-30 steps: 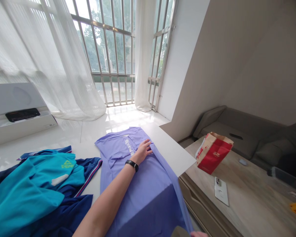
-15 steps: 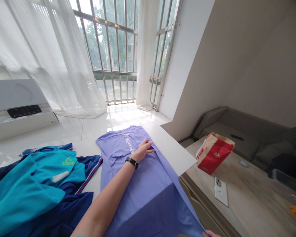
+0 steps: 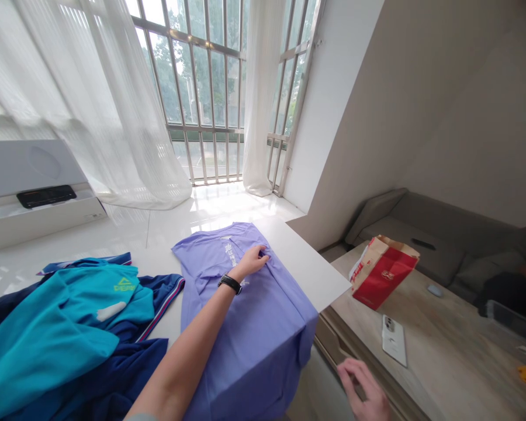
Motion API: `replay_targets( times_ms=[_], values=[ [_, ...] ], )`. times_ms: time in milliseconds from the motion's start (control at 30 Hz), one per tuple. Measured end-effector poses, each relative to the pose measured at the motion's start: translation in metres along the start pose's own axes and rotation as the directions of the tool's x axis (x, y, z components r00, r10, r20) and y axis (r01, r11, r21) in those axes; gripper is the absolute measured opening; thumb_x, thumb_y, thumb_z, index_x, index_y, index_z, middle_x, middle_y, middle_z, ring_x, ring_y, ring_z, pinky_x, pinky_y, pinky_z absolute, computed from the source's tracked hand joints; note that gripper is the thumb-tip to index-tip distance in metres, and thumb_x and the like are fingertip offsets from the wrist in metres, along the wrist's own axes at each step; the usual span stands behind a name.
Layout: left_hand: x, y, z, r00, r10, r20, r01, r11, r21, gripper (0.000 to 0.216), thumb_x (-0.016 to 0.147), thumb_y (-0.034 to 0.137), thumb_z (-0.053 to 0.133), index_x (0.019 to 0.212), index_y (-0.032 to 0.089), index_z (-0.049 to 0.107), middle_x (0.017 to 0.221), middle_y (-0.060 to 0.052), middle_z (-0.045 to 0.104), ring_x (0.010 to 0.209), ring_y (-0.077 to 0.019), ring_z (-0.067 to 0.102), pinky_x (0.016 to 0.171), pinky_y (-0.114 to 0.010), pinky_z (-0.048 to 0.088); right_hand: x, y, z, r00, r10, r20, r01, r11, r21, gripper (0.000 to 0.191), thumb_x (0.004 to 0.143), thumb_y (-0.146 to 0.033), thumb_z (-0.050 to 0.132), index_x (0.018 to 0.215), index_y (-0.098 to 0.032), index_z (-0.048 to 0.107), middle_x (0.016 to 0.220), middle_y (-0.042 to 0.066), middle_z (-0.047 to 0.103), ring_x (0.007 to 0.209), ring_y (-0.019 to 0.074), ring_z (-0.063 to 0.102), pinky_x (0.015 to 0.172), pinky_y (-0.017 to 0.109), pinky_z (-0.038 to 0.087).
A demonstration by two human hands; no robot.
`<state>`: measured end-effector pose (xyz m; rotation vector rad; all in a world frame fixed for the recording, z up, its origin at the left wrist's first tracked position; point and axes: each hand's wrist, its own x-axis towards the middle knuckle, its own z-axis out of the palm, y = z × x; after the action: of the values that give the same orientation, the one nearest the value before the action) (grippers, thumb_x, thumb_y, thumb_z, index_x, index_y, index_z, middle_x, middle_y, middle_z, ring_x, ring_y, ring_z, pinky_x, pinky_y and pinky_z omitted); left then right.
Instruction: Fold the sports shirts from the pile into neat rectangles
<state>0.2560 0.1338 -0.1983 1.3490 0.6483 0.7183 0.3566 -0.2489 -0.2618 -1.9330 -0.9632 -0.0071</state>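
Note:
A purple T-shirt (image 3: 249, 316) with white lettering lies over the white ledge, its lower part hanging past the front edge. My left hand (image 3: 251, 262), with a black watch at the wrist, rests on the shirt near its right side, thumb and fingers pinching a bit of the cloth. At the lower right, beyond the ledge, my right hand (image 3: 363, 389) is in the air, apart from the shirt, with loosely bent fingers and nothing in them. To the left lies a heap of clothes: a turquoise shirt (image 3: 65, 310) over dark blue garments (image 3: 131, 362).
A white box (image 3: 39, 222) holding a black phone-like object (image 3: 46, 196) stands at the back left beside white curtains. On the right, a marbled table (image 3: 447, 356) bears a red paper bag (image 3: 383, 272) and a white phone (image 3: 393, 340). Behind it stands a grey sofa (image 3: 438, 219).
My right hand has let go of the shirt's lower corner and come up into view; that cloth has dropped over the edge. My left hand's spread fingers have closed on the fabric.

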Motion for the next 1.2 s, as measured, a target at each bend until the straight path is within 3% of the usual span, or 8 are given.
replay_targets(
  times_ms=[167, 333, 533, 700, 800, 933, 1100, 1200],
  values=[
    [-0.002, 0.003, 0.000, 0.994, 0.100, -0.047, -0.094, 0.990, 0.107, 0.027, 0.060, 0.003, 0.075, 0.075, 0.023, 0.066, 0.084, -0.005, 0.062, 0.104, -0.0297, 0.060, 0.108, -0.039, 0.040, 0.063, -0.003, 0.025, 0.954, 0.207, 0.218, -0.251, 0.947, 0.199, 0.057, 0.077, -0.070, 0.063, 0.094, -0.016, 0.073, 0.098, 0.013, 0.075, 0.091, 0.0255, 0.070, 0.084, 0.035, 0.056],
    [-0.001, 0.015, -0.008, 0.981, 0.182, -0.065, -0.159, 0.953, 0.258, 0.025, 0.060, 0.004, 0.077, 0.073, 0.024, 0.067, 0.071, -0.003, 0.060, 0.098, -0.0303, 0.061, 0.105, -0.041, 0.042, 0.088, 0.000, 0.044, 0.844, 0.143, 0.517, -0.348, 0.879, 0.326, 0.061, 0.064, -0.073, 0.071, 0.082, -0.014, 0.073, 0.083, 0.012, 0.075, 0.082, 0.0281, 0.071, 0.080, 0.039, 0.056],
    [-0.001, 0.057, -0.053, 0.947, 0.285, -0.148, -0.172, 0.838, 0.518, 0.024, 0.075, 0.014, 0.071, 0.097, 0.023, 0.070, 0.093, -0.006, 0.066, 0.089, -0.0239, 0.063, 0.100, -0.037, 0.045, 0.077, 0.017, 0.037, 0.830, 0.097, 0.550, -0.268, 0.933, 0.239, 0.046, 0.075, -0.061, 0.066, 0.074, -0.016, 0.070, 0.072, 0.007, 0.071, 0.069, 0.0233, 0.066, 0.067, 0.033, 0.053],
    [-0.014, 0.083, -0.095, 0.952, 0.266, -0.152, -0.064, 0.658, 0.750, 0.030, 0.086, 0.024, 0.063, 0.116, 0.019, 0.064, 0.115, -0.010, 0.065, 0.088, -0.0221, 0.064, 0.096, -0.038, 0.047, 0.094, 0.019, 0.014, 0.763, 0.052, 0.645, -0.032, 0.999, -0.042, 0.034, 0.078, -0.053, 0.061, 0.075, -0.019, 0.067, 0.072, 0.005, 0.071, 0.068, 0.0225, 0.066, 0.066, 0.031, 0.052],
    [-0.023, 0.085, -0.115, 0.967, 0.201, -0.153, 0.025, 0.525, 0.851, 0.032, 0.089, 0.027, 0.060, 0.119, 0.018, 0.062, 0.120, -0.012, 0.064, 0.101, -0.0257, 0.064, 0.096, -0.038, 0.047, 0.131, -0.012, 0.007, 0.782, -0.003, 0.624, 0.086, 0.991, -0.103, 0.034, 0.087, -0.052, 0.052, 0.078, -0.022, 0.066, 0.069, 0.002, 0.069, 0.064, 0.0196, 0.063, 0.062, 0.028, 0.049],
    [-0.032, 0.077, -0.135, 0.981, 0.082, -0.174, 0.133, 0.366, 0.921, 0.025, 0.086, 0.026, 0.064, 0.110, 0.019, 0.066, 0.115, -0.011, 0.069, 0.112, -0.0291, 0.062, 0.093, -0.037, 0.048, 0.190, -0.099, 0.030, 0.783, -0.193, 0.591, 0.259, 0.965, -0.028, 0.034, 0.093, -0.050, 0.049, 0.082, -0.022, 0.066, 0.071, 0.001, 0.068, 0.065, 0.0174, 0.061, 0.062, 0.026, 0.046],
    [-0.034, 0.062, -0.145, 0.980, 0.009, -0.199, 0.189, 0.268, 0.945, 0.025, 0.089, 0.026, 0.059, 0.112, 0.019, 0.066, 0.115, -0.011, 0.070, 0.111, -0.0281, 0.064, 0.091, -0.036, 0.050, 0.250, -0.200, 0.125, 0.688, -0.371, 0.624, 0.428, 0.902, 0.065, 0.027, 0.094, -0.041, 0.051, 0.087, -0.023, 0.069, 0.079, 0.001, 0.072, 0.071, 0.0158, 0.064, 0.069, 0.025, 0.046],
    [-0.033, 0.058, -0.141, 0.981, 0.009, -0.193, 0.184, 0.255, 0.949, 0.028, 0.091, 0.026, 0.056, 0.115, 0.019, 0.066, 0.117, -0.011, 0.070, 0.111, -0.0270, 0.064, 0.091, -0.035, 0.050, 0.277, -0.225, 0.199, 0.698, -0.249, 0.671, 0.479, 0.859, -0.180, 0.020, 0.093, -0.032, 0.054, 0.089, -0.023, 0.071, 0.092, 0.001, 0.075, 0.086, 0.0153, 0.067, 0.075, 0.022, 0.045]
  ],
)
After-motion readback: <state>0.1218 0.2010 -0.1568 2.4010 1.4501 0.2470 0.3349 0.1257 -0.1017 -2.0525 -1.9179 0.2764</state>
